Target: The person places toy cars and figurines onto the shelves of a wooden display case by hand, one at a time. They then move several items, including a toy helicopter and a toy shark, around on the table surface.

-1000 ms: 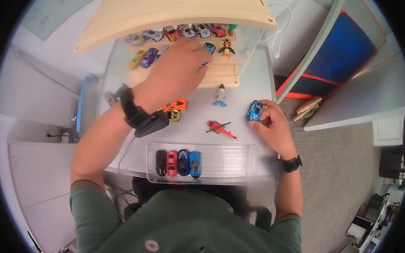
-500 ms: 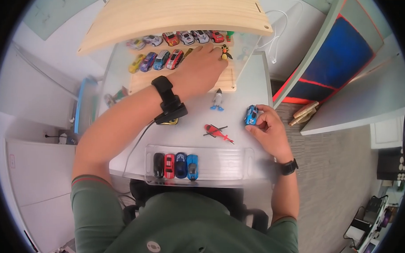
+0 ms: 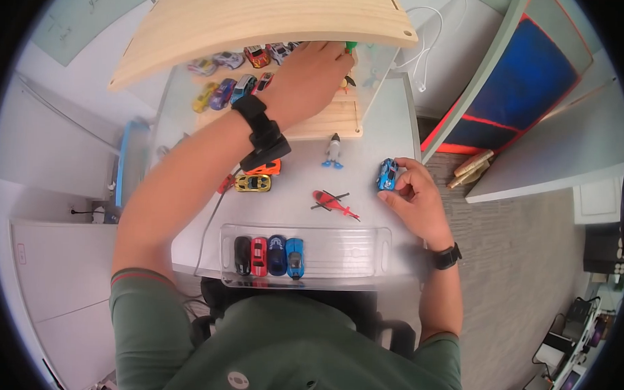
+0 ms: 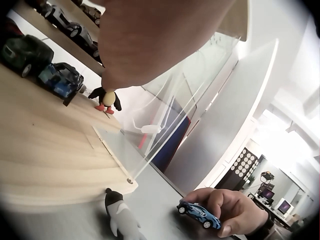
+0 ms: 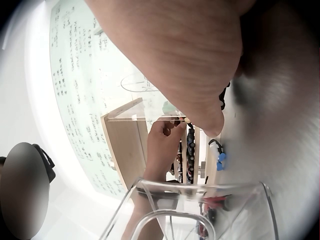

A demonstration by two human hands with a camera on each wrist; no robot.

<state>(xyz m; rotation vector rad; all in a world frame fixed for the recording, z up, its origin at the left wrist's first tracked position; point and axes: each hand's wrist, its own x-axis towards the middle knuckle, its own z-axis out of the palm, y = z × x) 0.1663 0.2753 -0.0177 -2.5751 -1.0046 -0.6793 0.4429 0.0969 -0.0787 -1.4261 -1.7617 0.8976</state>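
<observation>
My left hand (image 3: pixel 308 81) reaches over the toy cars into the display case (image 3: pixel 325 118), its fingers bent by a green figure (image 3: pixel 351 47) at the back right. What its fingertips touch is hidden. Below them, a black bird figure (image 4: pixel 109 98) stands on the wooden step in the left wrist view, near a blue car (image 4: pixel 61 80). My right hand (image 3: pixel 420 206) pinches a blue toy car (image 3: pixel 387 175) between thumb and fingers at the table's right. A grey penguin figure (image 3: pixel 333 152) lies in front of the case.
A clear tray (image 3: pixel 344 254) at the front edge holds several cars at its left. Between tray and case lie a red helicopter (image 3: pixel 334 202), a gold car (image 3: pixel 252 183) and an orange car (image 3: pixel 272 167). The case's wooden top (image 3: pixel 270 18) overhangs the rows.
My left hand has moved right from the middle of the front row, past the bird figure, then up toward the back row. My right hand has stayed nearly still with the blue car.
</observation>
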